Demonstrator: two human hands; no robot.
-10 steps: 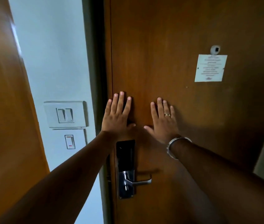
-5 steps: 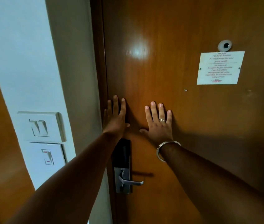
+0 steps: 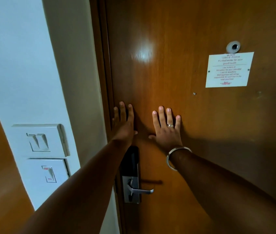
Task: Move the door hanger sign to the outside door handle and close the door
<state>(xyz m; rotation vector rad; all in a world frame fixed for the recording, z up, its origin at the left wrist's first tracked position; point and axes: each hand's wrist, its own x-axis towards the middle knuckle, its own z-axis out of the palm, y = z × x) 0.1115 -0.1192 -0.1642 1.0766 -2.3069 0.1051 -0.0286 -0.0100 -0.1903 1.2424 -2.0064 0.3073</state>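
A brown wooden door point(image 3: 201, 132) fills the right of the head view, its left edge against the frame. My left hand point(image 3: 124, 124) lies flat on the door beside that edge, fingers spread. My right hand point(image 3: 166, 130), with a ring and a metal bangle, presses flat on the door a little to the right. Below my hands sits the black and silver lock plate with a silver inside lever handle point(image 3: 140, 190); nothing hangs on it. No door hanger sign is in view.
A white notice point(image 3: 229, 70) is fixed to the door under a peephole point(image 3: 233, 46). Two white switch plates point(image 3: 39, 141) sit on the pale wall at the left. A brown panel point(image 3: 0, 174) runs along the far left edge.
Both hands stay flat on the door in nearly the same place. The view has shifted since a second ago, so the wall and switches look more side-on and the door frame sits further right.
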